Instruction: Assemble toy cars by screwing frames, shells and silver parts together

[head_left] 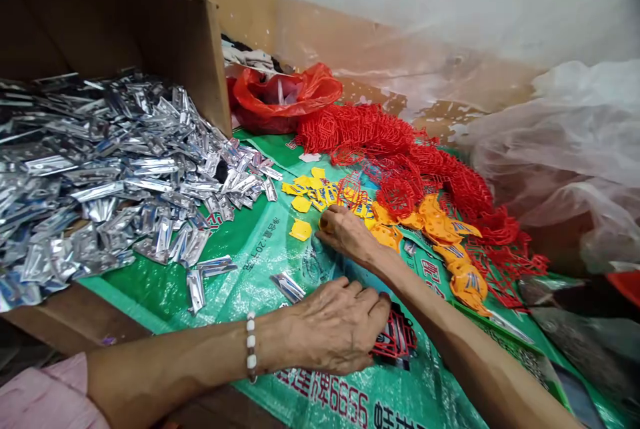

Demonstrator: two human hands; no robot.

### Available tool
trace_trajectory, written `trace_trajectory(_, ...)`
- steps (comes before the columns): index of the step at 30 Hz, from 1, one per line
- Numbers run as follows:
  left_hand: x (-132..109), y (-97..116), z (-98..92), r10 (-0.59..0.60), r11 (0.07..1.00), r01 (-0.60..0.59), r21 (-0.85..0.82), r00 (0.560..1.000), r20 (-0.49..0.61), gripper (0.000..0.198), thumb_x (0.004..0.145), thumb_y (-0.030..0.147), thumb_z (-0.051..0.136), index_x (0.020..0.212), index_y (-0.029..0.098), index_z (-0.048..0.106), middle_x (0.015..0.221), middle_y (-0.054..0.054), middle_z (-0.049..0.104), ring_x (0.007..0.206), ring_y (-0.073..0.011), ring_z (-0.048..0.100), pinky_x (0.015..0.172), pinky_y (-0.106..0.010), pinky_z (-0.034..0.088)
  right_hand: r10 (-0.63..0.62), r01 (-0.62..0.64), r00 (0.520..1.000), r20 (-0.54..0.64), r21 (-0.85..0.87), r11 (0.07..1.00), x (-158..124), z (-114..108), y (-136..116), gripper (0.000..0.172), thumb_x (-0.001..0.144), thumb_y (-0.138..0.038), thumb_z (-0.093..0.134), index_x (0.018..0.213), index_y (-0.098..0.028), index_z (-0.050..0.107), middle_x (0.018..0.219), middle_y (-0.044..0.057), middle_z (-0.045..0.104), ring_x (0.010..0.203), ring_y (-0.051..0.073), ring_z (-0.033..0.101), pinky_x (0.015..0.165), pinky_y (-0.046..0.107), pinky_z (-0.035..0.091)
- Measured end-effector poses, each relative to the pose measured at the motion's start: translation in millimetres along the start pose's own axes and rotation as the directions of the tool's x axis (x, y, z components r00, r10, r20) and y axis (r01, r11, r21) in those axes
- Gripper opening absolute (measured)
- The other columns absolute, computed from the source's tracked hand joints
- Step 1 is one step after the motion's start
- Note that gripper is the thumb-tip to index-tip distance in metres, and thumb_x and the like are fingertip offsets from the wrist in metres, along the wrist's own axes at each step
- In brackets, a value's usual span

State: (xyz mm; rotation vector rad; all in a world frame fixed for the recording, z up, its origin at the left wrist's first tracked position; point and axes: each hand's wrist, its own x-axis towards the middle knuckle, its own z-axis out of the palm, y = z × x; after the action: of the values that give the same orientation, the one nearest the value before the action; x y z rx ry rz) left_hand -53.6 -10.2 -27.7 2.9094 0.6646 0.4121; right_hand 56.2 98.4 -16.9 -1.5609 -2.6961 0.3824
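My left hand (335,325), with a beaded bracelet at the wrist, is low over the green sheet (250,282). Its fingers are bent and pressed together at a small red lattice piece (397,342) lying on something dark; the fingertips are partly hidden. Beyond it, my right hand (345,232) reaches across to the yellow tags (301,204), fingers curled together, and what they pinch is too small to make out. Orange pieces (437,219) lie right of that hand. A silvery packet (289,287) rests just beyond my left hand.
Silvery packets (150,169) spill from a cardboard box (217,69) at the left. Behind the tags are a long heap of red lattice pieces (370,129) and a red plastic bag (285,115). A green tray (515,342) stands at the right, under my right forearm's side.
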Motion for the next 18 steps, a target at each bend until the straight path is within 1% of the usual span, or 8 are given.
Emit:
trace_trajectory(4, -2.0, -0.4, 0.6, -0.024, 0.999, 0.025, -0.031, 1.000, 0.017, 0.051, 0.092, 0.047, 0.056, 0.122, 0.006, 0.049, 0.114, -0.014, 0.063, 0.101, -0.0257, 0.059, 0.091, -0.038, 0.048, 0.037, -0.037, 0.999, -0.018, 0.035, 0.999, 4.9, -1.0, 0.2, 0.029, 0.092, -0.036, 0.059, 0.110, -0.014, 0.061, 0.109, 0.007, 0.064, 0.094, 0.017, 0.064, 0.083, 0.038, 0.055)
trace_trajectory(8, -3.6, -0.1, 2.0, -0.072, 0.989, 0.081, -0.120, 0.995, 0.074, 0.068, 0.090, 0.051, 0.055, 0.135, 0.002, 0.039, 0.127, -0.021, 0.058, 0.117, -0.0328, 0.056, 0.103, -0.047, 0.043, 0.154, -0.126, 0.974, -0.165, 0.166, 0.978, -10.8, -4.3, 1.1, 0.011, 0.089, -0.025, 0.059, 0.088, -0.014, 0.063, 0.095, 0.007, 0.066, 0.088, 0.017, 0.062, 0.083, 0.036, 0.051)
trace_trajectory(10, -4.0, -1.1, 3.3, -0.104, 0.981, 0.111, -0.160, 0.993, 0.049, 0.068, 0.088, 0.046, 0.055, 0.136, 0.001, 0.036, 0.127, -0.023, 0.057, 0.119, -0.0358, 0.055, 0.104, -0.052, 0.042, 0.242, -0.175, 0.938, -0.247, 0.263, 0.949, -32.9, -10.2, 4.6, 0.011, 0.086, -0.021, 0.057, 0.077, -0.016, 0.061, 0.084, 0.007, 0.065, 0.080, 0.017, 0.060, 0.078, 0.033, 0.049)
trace_trajectory(12, -4.2, -3.2, 5.2, -0.132, 0.969, 0.135, -0.207, 0.991, 0.025, 0.068, 0.085, 0.039, 0.058, 0.137, 0.002, 0.034, 0.123, -0.022, 0.060, 0.115, -0.0361, 0.058, 0.102, -0.054, 0.044, 0.331, -0.209, 0.893, -0.305, 0.368, 0.906, -64.6, -17.2, 7.7, 0.014, 0.087, -0.028, 0.053, 0.078, -0.018, 0.059, 0.078, 0.005, 0.063, 0.073, 0.016, 0.059, 0.071, 0.031, 0.048)
trace_trajectory(14, -4.3, -6.0, 7.9, -0.163, 0.951, 0.158, -0.264, 0.987, 0.004, 0.077, 0.082, 0.039, 0.062, 0.139, 0.001, 0.027, 0.117, -0.021, 0.063, 0.110, -0.0356, 0.062, 0.096, -0.053, 0.047, 0.408, -0.226, 0.852, -0.328, 0.472, 0.852, -101.1, -22.0, 8.3, 0.021, 0.088, -0.036, 0.052, 0.080, -0.018, 0.058, 0.078, 0.005, 0.063, 0.071, 0.015, 0.059, 0.066, 0.030, 0.048)
trace_trajectory(15, -4.4, -7.4, 9.4, -0.183, 0.941, 0.172, -0.290, 0.983, -0.010, 0.085, 0.080, 0.042, 0.065, 0.141, 0.001, 0.023, 0.114, -0.020, 0.064, 0.108, -0.0355, 0.063, 0.094, -0.052, 0.049, 0.455, -0.230, 0.829, -0.325, 0.543, 0.808, -118.8, -22.7, 7.2, 0.023, 0.087, -0.039, 0.054, 0.080, -0.018, 0.058, 0.081, 0.005, 0.063, 0.073, 0.015, 0.059, 0.067, 0.031, 0.048)
trace_trajectory(17, -4.7, -9.2, 12.0, -0.222, 0.924, 0.194, -0.331, 0.974, -0.051, 0.100, 0.077, 0.048, 0.070, 0.145, 0.003, 0.012, 0.113, -0.019, 0.065, 0.108, -0.0360, 0.063, 0.092, -0.053, 0.049, 0.595, -0.161, 0.765, -0.248, 0.820, 0.549, -148.6, -19.9, 2.1, 0.024, 0.077, -0.041, 0.067, 0.071, -0.019, 0.060, 0.092, 0.005, 0.066, 0.088, 0.018, 0.062, 0.079, 0.034, 0.048)
trace_trajectory(18, -4.9, -9.5, 13.0, -0.238, 0.916, 0.200, -0.347, 0.969, -0.071, 0.107, 0.074, 0.048, 0.072, 0.147, 0.005, 0.007, 0.113, -0.018, 0.065, 0.109, -0.0361, 0.062, 0.092, -0.053, 0.049, 0.617, -0.138, 0.764, -0.190, 0.886, 0.443, -159.7, -16.6, -1.8, 0.024, 0.074, -0.040, 0.071, 0.068, -0.019, 0.061, 0.098, 0.005, 0.067, 0.098, 0.020, 0.061, 0.085, 0.036, 0.047)
